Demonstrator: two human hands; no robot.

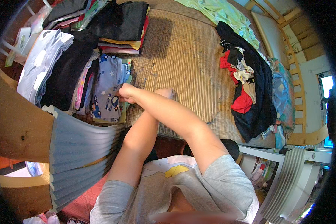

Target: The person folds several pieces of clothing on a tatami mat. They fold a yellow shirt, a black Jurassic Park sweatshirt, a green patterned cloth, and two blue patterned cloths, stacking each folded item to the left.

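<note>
My right forearm crosses over my left one. My right hand [127,93], with fingers curled, is at the right edge of a stack of folded clothes topped by a grey printed garment [107,81]; whether it grips any cloth is unclear. My left hand [165,91] lies over the woven bamboo mat [184,70], partly hidden behind the right forearm, and its fingers cannot be made out. Left of the grey garment are folded black cloth [70,70] and a folded pale garment with white patches [42,67]. Folded dark trousers [119,21] top another pile behind.
At the right of the mat lies a heap of black clothing [257,98] with red and beige pieces [245,75] on it. A light green cloth [226,16] is at the back. Wooden bed rails [299,98] stand at right, a grey pleated curtain [78,151] at left.
</note>
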